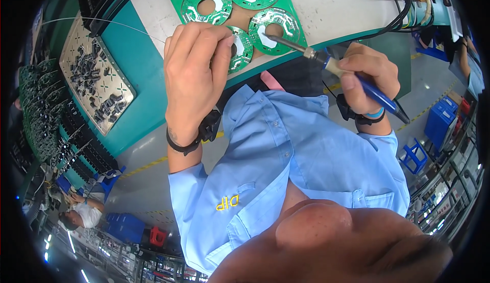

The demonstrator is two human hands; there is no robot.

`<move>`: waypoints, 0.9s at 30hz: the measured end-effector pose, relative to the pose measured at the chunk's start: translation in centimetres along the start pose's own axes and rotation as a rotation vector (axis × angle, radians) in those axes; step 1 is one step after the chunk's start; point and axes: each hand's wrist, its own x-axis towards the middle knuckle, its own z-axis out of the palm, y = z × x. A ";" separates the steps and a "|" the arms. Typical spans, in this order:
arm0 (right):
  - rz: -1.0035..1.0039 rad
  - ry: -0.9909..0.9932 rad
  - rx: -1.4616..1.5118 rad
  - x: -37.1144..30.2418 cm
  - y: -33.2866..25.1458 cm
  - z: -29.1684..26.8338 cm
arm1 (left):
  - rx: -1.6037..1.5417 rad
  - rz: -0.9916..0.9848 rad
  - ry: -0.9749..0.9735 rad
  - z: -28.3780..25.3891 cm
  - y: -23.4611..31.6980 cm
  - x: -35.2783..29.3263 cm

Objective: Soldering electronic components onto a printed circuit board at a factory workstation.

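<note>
My right hand grips a soldering iron by its blue and pale handle. The iron's metal tip points left and lies over a ring-shaped green circuit board with a hole in its middle. My left hand is closed in a pinch above another round board, covering part of it. A thin solder wire comes in from the left and runs to my left hand; its end is hidden by the fingers. Several such boards, among them an upper left one, sit together in a green-edged panel.
A pale perforated tray on the green tabletop bears many small black parts. Green boards stand in a rack at far left. Dark cables hang at the upper right. Blue stools and another person are farther off.
</note>
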 end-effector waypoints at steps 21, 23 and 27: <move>0.039 -0.048 0.011 1.2 0.8 0.9 | 0.032 -0.001 -0.004 0.5 0.5 0.3; 0.026 -0.054 -0.004 1.3 0.7 0.9 | 0.031 -0.006 -0.006 0.6 0.5 0.3; 0.008 -0.055 -0.008 1.3 0.7 1.0 | 0.031 -0.015 -0.010 0.6 0.5 0.3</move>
